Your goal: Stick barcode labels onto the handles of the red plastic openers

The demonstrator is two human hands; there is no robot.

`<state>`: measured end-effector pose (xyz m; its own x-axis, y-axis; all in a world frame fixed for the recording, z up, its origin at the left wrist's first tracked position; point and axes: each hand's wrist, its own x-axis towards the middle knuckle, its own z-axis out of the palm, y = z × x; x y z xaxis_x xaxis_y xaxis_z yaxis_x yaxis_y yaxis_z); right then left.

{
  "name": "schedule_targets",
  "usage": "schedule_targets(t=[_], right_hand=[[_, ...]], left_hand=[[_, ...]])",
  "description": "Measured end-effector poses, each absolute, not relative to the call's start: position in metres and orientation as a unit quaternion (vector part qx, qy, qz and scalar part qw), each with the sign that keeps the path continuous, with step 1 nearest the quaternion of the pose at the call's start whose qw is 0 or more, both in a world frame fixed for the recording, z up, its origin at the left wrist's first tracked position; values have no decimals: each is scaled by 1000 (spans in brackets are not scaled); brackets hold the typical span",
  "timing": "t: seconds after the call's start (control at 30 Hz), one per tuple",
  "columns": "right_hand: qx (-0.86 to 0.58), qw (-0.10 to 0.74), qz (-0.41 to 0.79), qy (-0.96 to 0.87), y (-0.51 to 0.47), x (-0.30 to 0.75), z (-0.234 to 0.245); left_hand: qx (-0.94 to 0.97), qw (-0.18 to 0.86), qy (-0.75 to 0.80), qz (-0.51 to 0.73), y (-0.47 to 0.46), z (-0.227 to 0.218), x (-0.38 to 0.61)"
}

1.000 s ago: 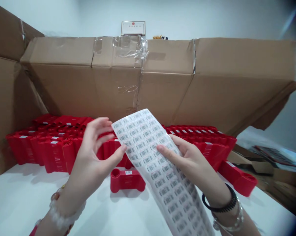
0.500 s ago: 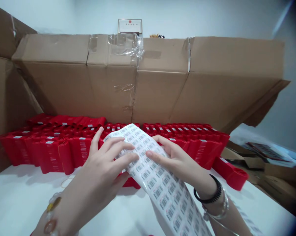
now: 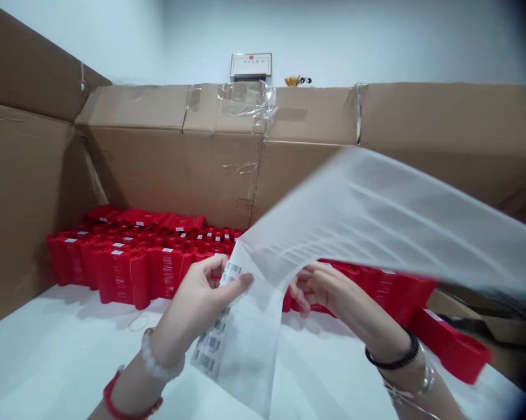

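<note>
Sheet: held above the middle of the table (image 3: 70,361); the sheet (image 3: 249,344) now shows mostly its blank face, where half a second ago rows of barcodes faced up. A barcode strip remains visible along its left side.
Left hand: (image 3: 206,297) clamped on the sheet, thumb over the blank face.
Right hand: (image 3: 333,291) thumb no longer pressed on the barcodes; fingers half curled under the raised part. Contact or grip cannot be told.
Spacing: hands apart, sheet between them.
Raised part: sweeps up and past the table's right edge, blurred, obstructing the view of the right-hand stock.
Working room: white surface shows from the table's left edge to the left wrist; a band (image 3: 137,331) lies there.
Far edge: red pieces (image 3: 121,280) stacked along it, against the carton (image 3: 158,163).
Right edge: one red roll (image 3: 449,344) lies beside it.
</note>
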<state>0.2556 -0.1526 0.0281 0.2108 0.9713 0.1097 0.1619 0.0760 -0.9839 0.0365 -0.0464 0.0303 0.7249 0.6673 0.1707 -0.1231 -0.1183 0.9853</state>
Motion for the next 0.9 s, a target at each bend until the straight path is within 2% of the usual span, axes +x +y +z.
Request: schedule_targets(t=[0.1,0.17,0.3,0.43,0.63,0.8,0.9], right_hand=[[-512,484,445,-552,-153,249,26],[-478,480,452,-580,-156,240,27],[-461,548,433,-548,-155,217,32],[-492,624,337,-506,-147,205,28],[-513,647,269,-496,-147,210,26],[-521,665,230,-483,-147,216,26],[-519,683,222,-465,-146,217,26]], left_hand=[[652,686,183,266,-43,29,40],[657,683,174,270,-44,28,42],[683,627,186,326,-51,25,46],[662,673,139,300,-55,27,46],[665,705,108,222,-48,31,39],[586,793,17,168,-48,24,43],[575,798,43,176,-53,20,49]])
